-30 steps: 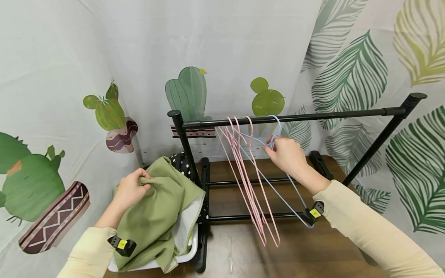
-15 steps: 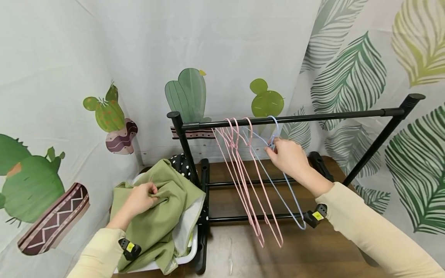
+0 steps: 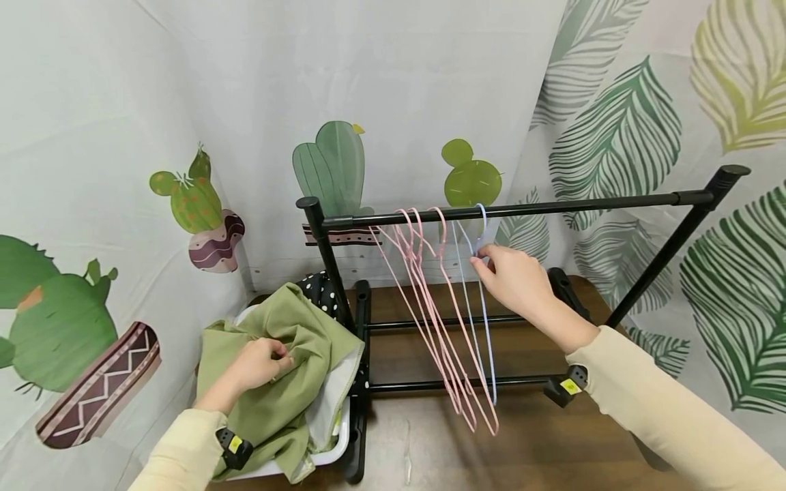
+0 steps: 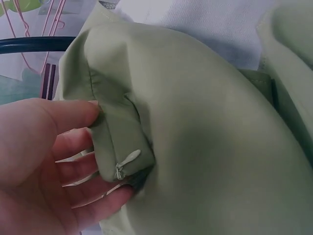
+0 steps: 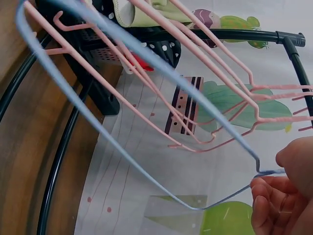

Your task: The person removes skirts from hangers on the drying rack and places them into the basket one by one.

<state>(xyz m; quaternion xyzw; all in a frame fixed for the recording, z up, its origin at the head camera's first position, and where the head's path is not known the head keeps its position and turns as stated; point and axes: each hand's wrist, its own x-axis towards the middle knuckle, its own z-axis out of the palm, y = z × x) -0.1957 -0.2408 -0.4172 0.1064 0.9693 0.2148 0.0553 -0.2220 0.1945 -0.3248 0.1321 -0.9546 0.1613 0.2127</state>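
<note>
My right hand (image 3: 518, 278) pinches a blue clothes hanger (image 3: 487, 327) just below its hook, which still loops over the rack's black top bar (image 3: 565, 206). In the right wrist view the thumb and fingertips meet at the hanger's neck. Beside it on the bar hang several pink hangers (image 3: 439, 334). My left hand (image 3: 256, 368) is on a green zip garment (image 3: 276, 409) heaped in a white basket (image 3: 334, 453). Seen from the left wrist, the thumb and fingers hold a folded edge with a small zipper pull (image 4: 129, 157). Most of the garment's shape is bunched up.
Black rack uprights stand at left (image 3: 328, 266) and right (image 3: 663, 252), with lower bars (image 3: 442, 385) near the brown tabletop (image 3: 528, 447). Black polka-dot cloth (image 3: 319, 290) shows behind the green garment. Patterned curtains (image 3: 245, 68) close off the back and sides.
The blue hanger has turned on the bar and now looks narrower, edge-on, in my right hand's hold. My left hand has slid right and down over the green garment.
</note>
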